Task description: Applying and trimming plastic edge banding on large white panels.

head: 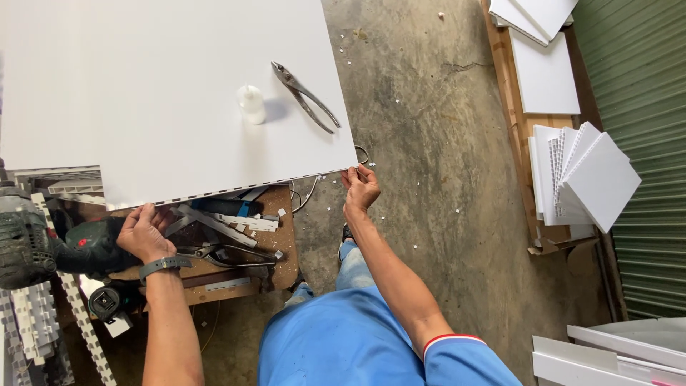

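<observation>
A big white panel (164, 93) lay flat over a low wooden workbench (282, 246), and both hands were at its near edge. The left hand (145, 232) gripped that edge close to the near left corner, fingers curled under it. The right hand (361, 187) pinched the near right corner, fingers closed on the thin edge. On top of the panel sat metal pliers (306, 97) and a small white bottle (251, 104), both well back from the near edge and not touched. The panel looked already set in place, but its open cut edge, with little holes along it, was bare, so any trim or finish there was likely not yet done. Under the panel's near edge lay white strips (229, 223) and tools, maybe snips, though shadow hid them. To the right of the panel the concrete floor (429, 121) was open, with white scraps. A stack of white panel pieces (589, 179) stood well apart on the right.
</observation>
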